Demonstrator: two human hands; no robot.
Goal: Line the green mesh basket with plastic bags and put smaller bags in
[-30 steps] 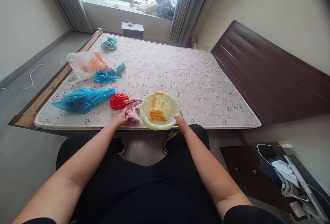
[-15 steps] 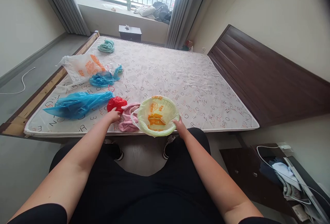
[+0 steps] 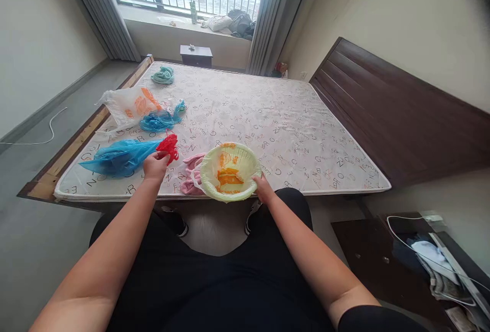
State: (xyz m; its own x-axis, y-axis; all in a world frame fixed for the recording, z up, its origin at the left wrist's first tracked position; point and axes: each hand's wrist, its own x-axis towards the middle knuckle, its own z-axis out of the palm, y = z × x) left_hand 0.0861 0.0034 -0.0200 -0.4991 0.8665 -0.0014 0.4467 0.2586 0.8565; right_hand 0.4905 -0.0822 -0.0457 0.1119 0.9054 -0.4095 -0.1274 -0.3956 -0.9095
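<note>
at the near edge of the mattress (image 3: 275, 118): both my hands are out before me, well apart.
left hand (image 3: 154, 166): my fingers are pinched on a crumpled red bag (image 3: 169, 147), which pokes out beyond the tips.
red bag: at the right end of a long blue bag (image 3: 119, 158); i cannot tell whether the two touch.
right hand (image 3: 263, 188): i grip the right side of the basket (image 3: 207, 183), thumb over the rim, other fingers mostly hidden.
basket: right of the red bag, lined with a yellowish plastic bag with orange print; i cannot tell whether its base rests on anything.
pink cloth (image 3: 187, 187): just left of the basket, partly behind a pale bag handle.
farther left: a bunched blue bag (image 3: 154, 122) beside a whitish bag (image 3: 126, 106) with orange print.
far left corner: a coiled green cloth (image 3: 163, 75).
</note>
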